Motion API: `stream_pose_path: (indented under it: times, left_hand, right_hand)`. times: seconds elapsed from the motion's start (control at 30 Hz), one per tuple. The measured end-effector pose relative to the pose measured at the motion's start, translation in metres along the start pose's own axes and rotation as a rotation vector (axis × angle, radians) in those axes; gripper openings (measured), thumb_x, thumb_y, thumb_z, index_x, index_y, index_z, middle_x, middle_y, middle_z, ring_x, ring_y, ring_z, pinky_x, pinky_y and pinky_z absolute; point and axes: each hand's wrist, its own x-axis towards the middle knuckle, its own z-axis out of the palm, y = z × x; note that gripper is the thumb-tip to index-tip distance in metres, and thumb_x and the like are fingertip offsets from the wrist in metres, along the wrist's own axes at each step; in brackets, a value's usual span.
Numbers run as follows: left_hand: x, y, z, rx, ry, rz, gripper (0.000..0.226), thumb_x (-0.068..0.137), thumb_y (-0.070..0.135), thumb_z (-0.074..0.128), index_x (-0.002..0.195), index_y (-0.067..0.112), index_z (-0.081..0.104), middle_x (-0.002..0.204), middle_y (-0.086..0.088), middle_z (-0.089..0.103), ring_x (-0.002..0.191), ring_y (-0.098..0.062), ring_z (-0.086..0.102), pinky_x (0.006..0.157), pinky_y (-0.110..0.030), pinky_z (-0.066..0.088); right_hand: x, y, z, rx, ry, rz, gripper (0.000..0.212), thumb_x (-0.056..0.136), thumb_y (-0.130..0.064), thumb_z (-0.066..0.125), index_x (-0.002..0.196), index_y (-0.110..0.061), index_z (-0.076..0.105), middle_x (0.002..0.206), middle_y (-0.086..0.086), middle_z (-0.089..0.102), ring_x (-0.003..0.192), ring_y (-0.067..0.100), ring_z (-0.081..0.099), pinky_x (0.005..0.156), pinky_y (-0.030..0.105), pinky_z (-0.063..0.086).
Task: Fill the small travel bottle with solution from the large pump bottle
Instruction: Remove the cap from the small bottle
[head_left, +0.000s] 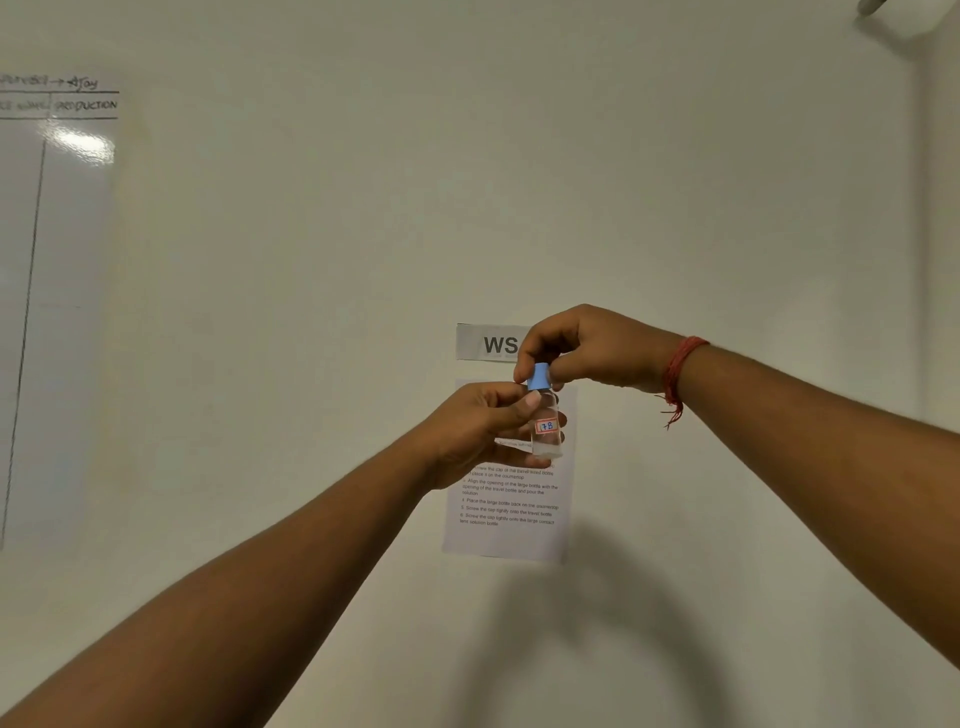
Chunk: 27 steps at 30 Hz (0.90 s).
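A: What risk did the moment carry?

B: The small travel bottle (546, 427) was held up in the air in front of a pale wall, with no tabletop in sight beneath it. If the blue cap (540, 376) came free with a jerk, the bottle might have tipped, or the cap might have slipped from the fingertips and dropped out of view.

A: Was there anything in it to spill?

B: The glass looked clear, and how much liquid it held could not be told. Judging by the task, either uncapping or closing was in hand, and which of the two could not be told. The large pump bottle was nowhere in the picture.

A: How were the hands set?

B: The left hand (480, 431) came up from the near left, its fingers curled round the bottle's body, thumb laid across the shoulder just under the cap. The right hand (587, 345) reached in from the right and arched down over the top, fingertips pinching the cap's sides. A red thread band (679, 366) sat on that wrist.

A: And behind them?

B: A printed instruction sheet (506, 512) was stuck to the wall directly behind the bottle, with a label reading "WS" (493, 343) above it, partly hidden by the right hand.
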Motion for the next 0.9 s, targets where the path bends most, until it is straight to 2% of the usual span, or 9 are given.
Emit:
stream_pose_path:
  times: [0.13, 0.2, 0.33, 0.47, 0.53, 0.63, 0.73, 0.9]
  left_hand:
    - [0.0008, 0.0011, -0.0022, 0.017, 0.008, 0.007, 0.031, 0.104, 0.023, 0.053, 0.129, 0.007, 0.064, 0.118, -0.014, 0.074, 0.108, -0.031, 0.073, 0.090, -0.047, 0.061]
    - [0.0009, 0.0017, -0.0017, 0.036, 0.015, 0.014, 0.031, 0.104, 0.024, 0.051, 0.128, 0.008, 0.064, 0.116, -0.012, 0.075, 0.104, -0.028, 0.074, 0.086, -0.042, 0.062]
    - [0.0011, 0.0013, -0.0020, 0.028, 0.011, 0.019, 0.033, 0.104, 0.028, 0.050, 0.126, 0.008, 0.065, 0.118, -0.012, 0.075, 0.107, -0.029, 0.073, 0.088, -0.046, 0.061]
    - [0.0017, 0.0023, -0.0009, -0.016, 0.015, 0.024, 0.034, 0.103, 0.029, 0.051, 0.124, 0.006, 0.065, 0.117, -0.013, 0.074, 0.108, -0.030, 0.073, 0.083, -0.044, 0.063]
    - [0.0023, 0.0016, -0.0006, -0.017, 0.014, 0.034, 0.034, 0.103, 0.028, 0.052, 0.124, 0.005, 0.065, 0.117, -0.014, 0.074, 0.109, -0.031, 0.072, 0.083, -0.044, 0.063]
    - [0.0020, 0.0001, -0.0009, -0.028, 0.017, 0.043, 0.033, 0.102, 0.028, 0.053, 0.123, 0.006, 0.066, 0.118, -0.015, 0.073, 0.109, -0.031, 0.072, 0.083, -0.044, 0.063]
    - [0.0015, -0.0005, -0.0001, -0.025, 0.028, 0.050, 0.030, 0.101, 0.028, 0.053, 0.120, 0.009, 0.067, 0.114, -0.013, 0.075, 0.106, -0.030, 0.073, 0.080, -0.042, 0.064]
    - [0.0027, -0.0015, 0.0014, -0.001, 0.046, 0.054, 0.029, 0.103, 0.026, 0.051, 0.120, 0.010, 0.067, 0.113, -0.012, 0.075, 0.104, -0.029, 0.074, 0.081, -0.043, 0.063]
  right_hand:
    - [-0.0009, -0.0010, 0.0004, -0.011, 0.026, -0.012, 0.029, 0.082, 0.008, 0.055, 0.098, -0.008, 0.072, 0.101, 0.008, 0.072, 0.104, 0.034, 0.063, 0.089, 0.045, 0.054]
    - [-0.0012, -0.0008, -0.0001, -0.019, 0.036, -0.011, 0.028, 0.082, 0.008, 0.056, 0.098, -0.009, 0.072, 0.101, 0.007, 0.072, 0.105, 0.033, 0.063, 0.089, 0.045, 0.054]
    - [-0.0024, 0.0015, -0.0021, -0.018, 0.039, -0.014, 0.027, 0.083, 0.005, 0.058, 0.099, -0.010, 0.072, 0.101, 0.003, 0.072, 0.107, 0.031, 0.063, 0.089, 0.044, 0.055]
    - [-0.0028, 0.0047, -0.0046, -0.051, 0.049, -0.011, 0.025, 0.085, 0.002, 0.060, 0.102, -0.013, 0.071, 0.102, 0.001, 0.071, 0.106, 0.027, 0.064, 0.090, 0.041, 0.056]
    - [-0.0024, 0.0051, -0.0048, -0.042, 0.061, -0.011, 0.022, 0.088, -0.004, 0.062, 0.105, -0.016, 0.069, 0.102, -0.001, 0.071, 0.099, 0.023, 0.066, 0.084, 0.034, 0.058]
    - [-0.0008, 0.0038, -0.0030, -0.054, 0.133, 0.014, 0.015, 0.094, -0.023, 0.062, 0.107, -0.020, 0.067, 0.100, -0.002, 0.071, 0.085, 0.014, 0.067, 0.075, 0.027, 0.057]
    - [0.0000, 0.0013, -0.0008, -0.188, 0.182, 0.055, 0.026, 0.093, -0.044, 0.058, 0.101, -0.022, 0.068, 0.090, -0.002, 0.068, 0.072, 0.010, 0.061, 0.068, 0.025, 0.054]
    - [0.0001, -0.0033, 0.0049, -0.317, 0.188, 0.088, 0.034, 0.094, -0.049, 0.054, 0.098, -0.018, 0.067, 0.081, -0.001, 0.064, 0.067, 0.012, 0.053, 0.064, 0.027, 0.047]
